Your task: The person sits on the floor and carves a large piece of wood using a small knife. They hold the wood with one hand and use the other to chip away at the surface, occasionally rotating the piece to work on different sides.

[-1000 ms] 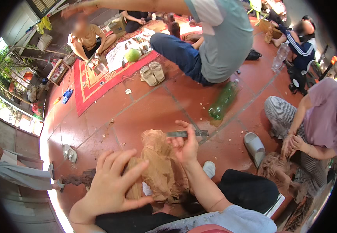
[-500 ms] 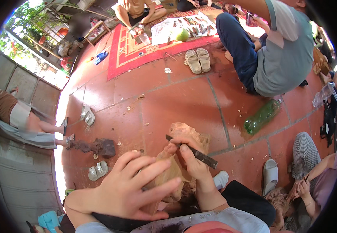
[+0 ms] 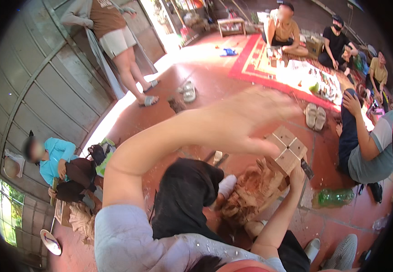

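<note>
Holding: right hand (image 3: 297, 177), partly hidden, fingers curled round a dark bar-shaped tool (image 3: 309, 169) at the block's lower edge.
Left hand (image 3: 262, 111): blurred at two o'clock, fingers stretched out, released.
Wood carving (image 3: 253, 188): reddish brown, rough, deeply folded; between the knees (image 3: 185, 190), between four and five o'clock.
Block (image 3: 291, 146): three o'clock, square-faced, dark cross lines and spots; whether joined to the carving, cannot tell.
Writing: pale print on a brown shirt (image 3: 107, 20), eleven o'clock, too small to read.
Long axis: carving slants from seven toward one o'clock.

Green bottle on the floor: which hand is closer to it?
Right: the right hand, at the wooden block, is up and left of the green bottle in view; the left hand is farther that way.
</note>
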Available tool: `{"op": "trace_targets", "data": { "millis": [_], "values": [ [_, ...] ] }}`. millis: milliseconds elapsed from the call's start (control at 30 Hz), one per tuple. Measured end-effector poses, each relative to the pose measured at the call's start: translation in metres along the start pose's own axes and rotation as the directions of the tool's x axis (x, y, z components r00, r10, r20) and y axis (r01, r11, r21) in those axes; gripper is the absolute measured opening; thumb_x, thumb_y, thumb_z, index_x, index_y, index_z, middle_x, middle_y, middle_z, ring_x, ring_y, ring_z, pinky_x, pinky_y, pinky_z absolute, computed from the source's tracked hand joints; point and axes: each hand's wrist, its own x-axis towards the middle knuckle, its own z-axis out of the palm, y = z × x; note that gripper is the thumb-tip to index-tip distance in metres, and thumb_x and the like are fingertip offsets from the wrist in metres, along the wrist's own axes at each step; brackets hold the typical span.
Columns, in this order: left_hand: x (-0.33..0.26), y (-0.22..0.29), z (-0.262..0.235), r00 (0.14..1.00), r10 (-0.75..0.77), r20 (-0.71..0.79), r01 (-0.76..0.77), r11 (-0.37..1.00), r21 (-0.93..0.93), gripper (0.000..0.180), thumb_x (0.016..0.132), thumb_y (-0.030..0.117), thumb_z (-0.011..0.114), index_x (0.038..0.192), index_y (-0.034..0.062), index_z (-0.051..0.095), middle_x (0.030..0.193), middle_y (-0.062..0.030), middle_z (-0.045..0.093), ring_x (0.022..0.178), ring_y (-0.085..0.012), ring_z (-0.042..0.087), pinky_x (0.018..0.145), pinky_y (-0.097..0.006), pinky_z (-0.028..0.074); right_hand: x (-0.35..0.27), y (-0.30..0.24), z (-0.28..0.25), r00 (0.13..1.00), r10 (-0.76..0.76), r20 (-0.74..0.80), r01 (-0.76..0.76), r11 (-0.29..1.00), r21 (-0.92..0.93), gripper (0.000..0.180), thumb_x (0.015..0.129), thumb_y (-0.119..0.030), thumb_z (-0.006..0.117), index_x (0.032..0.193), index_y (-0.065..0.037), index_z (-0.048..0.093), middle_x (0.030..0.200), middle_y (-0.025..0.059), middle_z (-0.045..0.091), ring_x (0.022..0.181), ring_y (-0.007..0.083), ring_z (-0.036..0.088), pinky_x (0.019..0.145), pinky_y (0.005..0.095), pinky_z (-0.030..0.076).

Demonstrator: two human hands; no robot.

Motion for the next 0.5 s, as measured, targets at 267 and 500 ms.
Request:
{"op": "trace_targets", "data": {
  "millis": [267, 500],
  "values": [
    [-0.315, -0.087, -0.24, 0.047, -0.668, -0.742, 0.127, 0.741, -0.659, 0.068, 0.096, 0.048, 0.039, 0.144, 0.0031, 0.023, 0.148, -0.021, 0.027, 0.136, -0.0325, 0.029, 0.11, -0.048, 0.026, -0.001, 0.026, -0.004, 0.998, -0.059, -0.031, 0.061, 0.996, 0.068, 0.02, 0.098, -0.016, 0.043, 0.109, -0.004, 0.054, 0.095, 0.0012, 0.055, 0.089, 0.0092, 0.05, 0.08, 0.0237, 0.041],
    [-0.698, 0.03, -0.232, -0.772, -0.267, -0.578, 0.099, 0.847, -0.523, 0.065, 0.093, 0.042, 0.042, 0.146, 0.0115, 0.021, 0.152, -0.0171, 0.02, 0.139, -0.0342, 0.023, 0.11, -0.053, 0.023, 0.005, 0.026, 0.01, 0.992, 0.123, 0.007, -0.121, 0.963, 0.242, 0.021, 0.096, -0.019, 0.048, 0.108, -0.006, 0.057, 0.073, -0.0004, 0.059, 0.066, 0.0064, 0.054, 0.061, 0.0205, 0.042]
  ]
}}
